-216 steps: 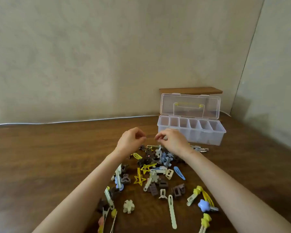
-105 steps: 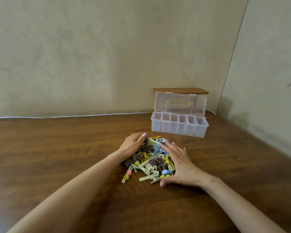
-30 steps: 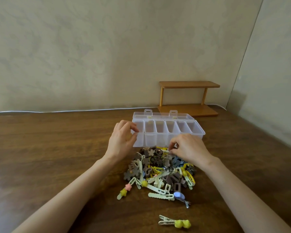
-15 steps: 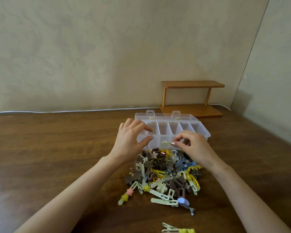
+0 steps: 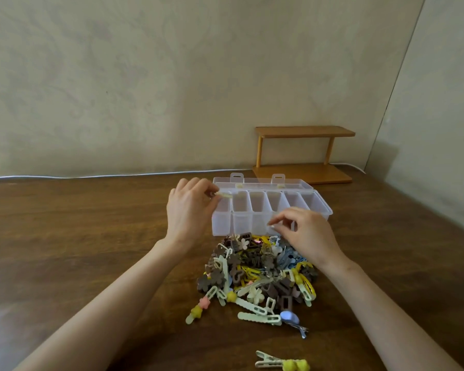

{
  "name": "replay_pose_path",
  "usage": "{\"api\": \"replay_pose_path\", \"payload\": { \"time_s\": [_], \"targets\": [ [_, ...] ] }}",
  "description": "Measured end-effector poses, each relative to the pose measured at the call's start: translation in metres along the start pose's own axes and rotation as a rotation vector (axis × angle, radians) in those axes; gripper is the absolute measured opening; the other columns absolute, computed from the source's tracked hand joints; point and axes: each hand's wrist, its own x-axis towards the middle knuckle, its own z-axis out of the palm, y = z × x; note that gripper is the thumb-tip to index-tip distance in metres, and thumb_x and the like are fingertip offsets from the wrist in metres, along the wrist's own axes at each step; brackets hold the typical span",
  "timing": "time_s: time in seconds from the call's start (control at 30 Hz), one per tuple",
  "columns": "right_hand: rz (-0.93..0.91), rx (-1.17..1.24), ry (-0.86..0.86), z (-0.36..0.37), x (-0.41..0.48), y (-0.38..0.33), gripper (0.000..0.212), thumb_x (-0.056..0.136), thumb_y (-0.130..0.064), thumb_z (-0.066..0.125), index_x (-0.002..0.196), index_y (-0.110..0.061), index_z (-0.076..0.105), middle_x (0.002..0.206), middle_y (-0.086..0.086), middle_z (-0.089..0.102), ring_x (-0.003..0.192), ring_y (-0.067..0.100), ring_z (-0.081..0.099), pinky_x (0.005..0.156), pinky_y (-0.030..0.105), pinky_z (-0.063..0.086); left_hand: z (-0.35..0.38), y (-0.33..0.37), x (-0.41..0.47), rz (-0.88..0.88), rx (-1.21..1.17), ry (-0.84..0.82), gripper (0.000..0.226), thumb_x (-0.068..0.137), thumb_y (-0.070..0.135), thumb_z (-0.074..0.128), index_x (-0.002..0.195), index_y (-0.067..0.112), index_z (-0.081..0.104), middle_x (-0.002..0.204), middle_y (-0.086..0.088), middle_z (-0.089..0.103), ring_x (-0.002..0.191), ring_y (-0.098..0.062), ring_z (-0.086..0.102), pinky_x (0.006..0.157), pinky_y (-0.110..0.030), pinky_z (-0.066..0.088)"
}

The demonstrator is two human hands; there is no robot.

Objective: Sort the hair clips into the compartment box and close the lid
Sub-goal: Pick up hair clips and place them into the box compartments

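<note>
One pale clip (image 5: 224, 194) is pinched between thumb and forefinger of the left hand (image 5: 190, 212), above the box (image 5: 241, 227) compartment furthest left, mid-frame. It is best released low, squarely inside those walls, so it cannot bounce out. The right hand (image 5: 307, 234) hovers over the pile (image 5: 257, 274), fingertips drawn together; I cannot tell whether they hold anything. Half a second ago that clip was at the right hand's fingertips, before the box front.
</note>
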Motion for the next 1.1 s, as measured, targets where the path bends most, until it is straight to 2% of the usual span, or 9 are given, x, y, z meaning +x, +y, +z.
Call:
{"api": "replay_pose_path", "payload": {
  "time_s": [0.1, 0.2, 0.27, 0.43, 0.57, 0.83, 0.93, 1.0, 1.1],
  "targets": [
    [-0.009, -0.216, -0.084, 0.011, 0.001, -0.004, 0.015, 0.086, -0.038, 0.063, 0.092, -0.027, 0.072, 0.071, -0.018, 0.054, 0.063, -0.001, 0.045, 0.053, 0.012, 0.024, 0.006, -0.007, -0.004, -0.039, 0.027, -0.03, 0.013, 0.081, 0.028, 0.068, 0.088, 0.018, 0.067, 0.09, 0.002, 0.066, 0.084, -0.018, 0.05, 0.069, -0.028, 0.036],
    [-0.015, -0.354, -0.096, 0.017, 0.005, -0.01, 0.024, 0.087, -0.045, 0.06, 0.097, -0.027, 0.072, 0.091, -0.011, 0.066, 0.081, 0.005, 0.057, 0.059, 0.017, 0.033, 0.008, -0.009, -0.006, -0.042, 0.031, -0.014, 0.012, 0.08, 0.028, 0.07, 0.083, 0.017, 0.067, 0.086, 0.002, 0.066, 0.081, -0.016, 0.048, 0.065, -0.028, 0.035],
    [-0.017, -0.405, -0.105, 0.018, 0.007, -0.011, 0.027, 0.087, -0.046, 0.059, 0.098, -0.026, 0.072, 0.097, -0.007, 0.068, 0.089, 0.01, 0.062, 0.066, 0.022, 0.038, 0.009, -0.01, -0.005, -0.033, 0.031, -0.002, 0.012, 0.079, 0.028, 0.07, 0.082, 0.016, 0.068, 0.084, 0.002, 0.065, 0.079, -0.015, 0.046, 0.065, -0.028, 0.034],
    [-0.012, -0.429, -0.133, 0.02, 0.005, -0.011, 0.024, 0.089, -0.041, 0.059, 0.103, -0.026, 0.071, 0.1, -0.005, 0.069, 0.095, 0.013, 0.062, 0.075, 0.026, 0.044, 0.012, -0.013, -0.006, 0.017, 0.032, -0.029, 0.011, 0.081, 0.026, 0.068, 0.085, 0.017, 0.073, 0.081, 0.001, 0.064, 0.079, -0.019, 0.05, 0.062, -0.032, 0.039],
    [0.03, -0.406, -0.147, 0.021, 0.005, -0.011, 0.019, 0.089, -0.036, 0.062, 0.101, -0.025, 0.071, 0.1, -0.005, 0.07, 0.096, 0.013, 0.062, 0.075, 0.025, 0.044, 0.013, -0.013, -0.006, 0.048, 0.03, -0.051, 0.016, 0.084, 0.026, 0.065, 0.082, 0.013, 0.073, 0.083, -0.002, 0.063, 0.079, -0.02, 0.047, 0.061, -0.032, 0.036],
    [0.084, -0.382, -0.168, 0.021, 0.006, -0.013, 0.026, 0.087, -0.044, 0.061, 0.094, -0.022, 0.072, 0.089, -0.004, 0.07, 0.083, 0.011, 0.062, 0.064, 0.022, 0.04, 0.012, -0.007, -0.006, 0.062, -0.015, -0.053, 0.028, 0.093, 0.029, 0.05, 0.087, 0.01, 0.069, 0.09, -0.002, 0.061, 0.081, -0.017, 0.045, 0.066, -0.03, 0.038],
    [0.155, -0.275, -0.176, 0.018, 0.007, -0.012, 0.021, 0.085, -0.042, 0.065, 0.089, -0.022, 0.072, 0.075, -0.011, 0.063, 0.071, 0.006, 0.056, 0.057, 0.021, 0.037, 0.01, -0.004, -0.006, 0.075, -0.048, -0.041, 0.034, 0.091, 0.034, 0.044, 0.087, 0.01, 0.068, 0.091, -0.002, 0.061, 0.082, -0.017, 0.047, 0.066, -0.031, 0.04],
    [0.238, -0.102, -0.174, 0.014, 0.008, -0.008, 0.016, 0.083, -0.039, 0.068, 0.084, -0.023, 0.071, 0.067, -0.016, 0.059, 0.064, 0.001, 0.054, 0.054, 0.02, 0.039, 0.009, -0.002, -0.005, 0.083, -0.067, -0.044, 0.036, 0.091, 0.036, 0.043, 0.088, 0.01, 0.067, 0.092, -0.002, 0.061, 0.084, -0.017, 0.047, 0.067, -0.03, 0.04],
    [0.339, 0.276, -0.134, 0.005, 0.01, -0.002, 0.007, 0.08, -0.027, 0.073, 0.082, -0.02, 0.071, 0.071, -0.008, 0.066, 0.069, 0.006, 0.061, 0.065, 0.023, 0.049, 0.009, -0.002, -0.004, 0.098, -0.094, -0.054, 0.035, 0.092, 0.036, 0.043, 0.089, 0.011, 0.067, 0.092, -0.002, 0.061, 0.084, -0.019, 0.049, 0.067, -0.029, 0.04]
  ]
}}
